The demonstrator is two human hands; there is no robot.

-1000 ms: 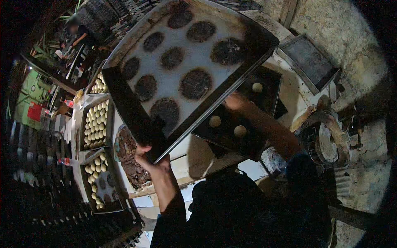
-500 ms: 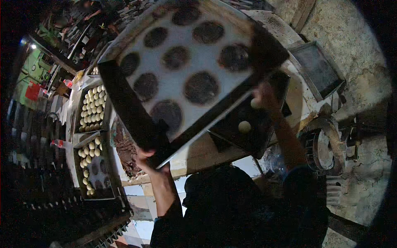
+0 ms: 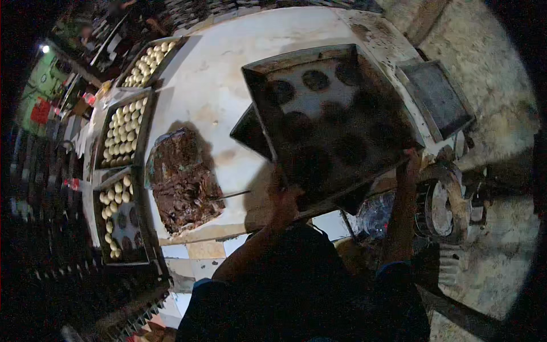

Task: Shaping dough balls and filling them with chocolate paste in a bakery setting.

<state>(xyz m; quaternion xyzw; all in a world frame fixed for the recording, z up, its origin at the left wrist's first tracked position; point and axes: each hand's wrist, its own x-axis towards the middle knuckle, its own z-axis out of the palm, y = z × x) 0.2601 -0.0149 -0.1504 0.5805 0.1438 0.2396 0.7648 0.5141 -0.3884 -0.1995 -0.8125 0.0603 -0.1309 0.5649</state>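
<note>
A deep square metal tray (image 3: 305,101) with dark round spots on its pale bottom is gripped in both hands. My left hand (image 3: 284,200) closes around its near left corner, and my right hand (image 3: 411,162) holds the near right corner. Shadow covers much of the inside. Below it a second dark tray (image 3: 250,134) shows only at its left corner; the rest is hidden. To the left of my left hand lies a heap of brown paste (image 3: 185,182) on the pale table (image 3: 228,85), with a thin stick-like handle (image 3: 236,194) pointing out of it.
Along the left edge stand three trays: a far tray (image 3: 181,48) and a middle tray (image 3: 149,108) of pale round balls, and a partly filled near tray (image 3: 145,228). A shallow metal tray (image 3: 436,100) lies at right, above a round metal frame (image 3: 441,208). A clear plastic container (image 3: 376,215) sits below.
The spotted tray has come down and right, away from the camera, with both hands still on it. The brown paste is now uncovered, while the pale balls in the tray underneath are hidden.
</note>
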